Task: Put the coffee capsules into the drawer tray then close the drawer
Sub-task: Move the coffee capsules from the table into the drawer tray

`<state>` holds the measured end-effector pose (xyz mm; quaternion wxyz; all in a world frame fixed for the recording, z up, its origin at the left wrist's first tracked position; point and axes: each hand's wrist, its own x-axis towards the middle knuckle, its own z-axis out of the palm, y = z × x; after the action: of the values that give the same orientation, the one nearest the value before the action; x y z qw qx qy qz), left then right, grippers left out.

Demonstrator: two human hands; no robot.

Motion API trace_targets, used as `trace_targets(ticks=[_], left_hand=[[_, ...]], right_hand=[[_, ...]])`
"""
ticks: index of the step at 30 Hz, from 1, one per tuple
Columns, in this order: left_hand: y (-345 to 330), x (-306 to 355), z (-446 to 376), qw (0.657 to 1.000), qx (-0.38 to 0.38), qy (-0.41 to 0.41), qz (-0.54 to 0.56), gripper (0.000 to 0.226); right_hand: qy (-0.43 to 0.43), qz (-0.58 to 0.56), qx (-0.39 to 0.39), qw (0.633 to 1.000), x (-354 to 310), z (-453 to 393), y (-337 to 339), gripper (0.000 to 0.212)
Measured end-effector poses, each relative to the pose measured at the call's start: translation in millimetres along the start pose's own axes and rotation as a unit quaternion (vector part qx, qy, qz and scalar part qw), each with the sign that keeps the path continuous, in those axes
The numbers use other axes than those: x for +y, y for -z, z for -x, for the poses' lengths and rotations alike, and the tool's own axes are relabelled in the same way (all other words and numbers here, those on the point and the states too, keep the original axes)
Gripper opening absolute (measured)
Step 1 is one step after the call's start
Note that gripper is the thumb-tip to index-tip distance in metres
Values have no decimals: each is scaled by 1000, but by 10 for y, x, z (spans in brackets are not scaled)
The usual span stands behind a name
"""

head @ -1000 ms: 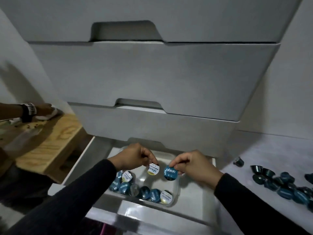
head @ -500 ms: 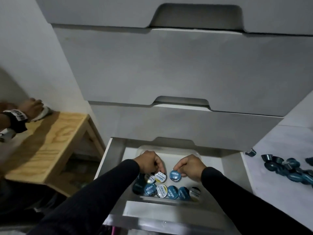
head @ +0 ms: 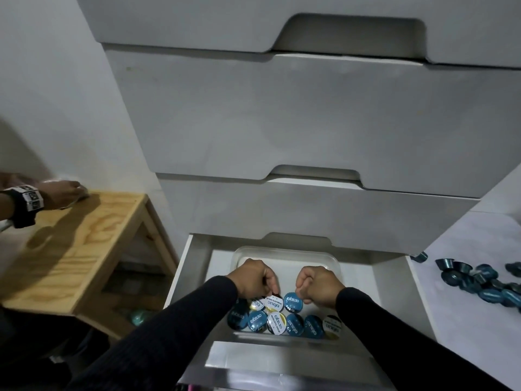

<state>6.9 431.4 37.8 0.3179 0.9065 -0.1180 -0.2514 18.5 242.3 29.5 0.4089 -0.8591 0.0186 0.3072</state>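
a: head view, taking the clear tray (head: 329,259) in the open bottom drawer (head: 186,266) as the landmark. both hands are over its near half. the left hand (head: 253,280) pinches a white-lidded capsule (head: 273,303) between thumb and fingertips, the right hand (head: 320,285) pinches a blue-lidded capsule (head: 293,301) the same way, each just above the row of capsules (head: 284,323) already lying against the tray's near wall.

b: what could go wrong?

a: that row looks packed. dropped onto those lids, the two could roll or tip on edge. the tray's far half is bare, so i'd judge that the safer spot.

b: and the rest?

a: a pile of loose capsules (head: 479,280) lies on the white floor (head: 465,320), right of the tray and outside the drawer. shut the drawer now and they're left out. one teal capsule (head: 139,317) sits left of the tray under a wooden stool (head: 84,238), easy to miss.

b: anything else?

a: another person's hand (head: 63,191) rests on the stool, well clear. no other view.
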Motion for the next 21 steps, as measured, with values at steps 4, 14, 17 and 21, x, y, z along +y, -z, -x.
trace_targets(ticks=[4, 14, 17, 21], left_hand=[[-5, 19, 50, 1000, 23, 11, -2, 17], [-134, 271, 271, 961, 198, 84, -176, 45], [-206, 384, 394, 926, 288, 76, -232, 50], [-345, 391, 411, 903, 362, 47, -225, 55]], right_hand=[[12, 37, -4, 999, -19, 17, -30, 17], [118, 280, 73, 950, -209, 221, -248, 45], [147, 336, 115, 923, -244, 323, -314, 43], [196, 346, 214, 893, -272, 472, -347, 39]])
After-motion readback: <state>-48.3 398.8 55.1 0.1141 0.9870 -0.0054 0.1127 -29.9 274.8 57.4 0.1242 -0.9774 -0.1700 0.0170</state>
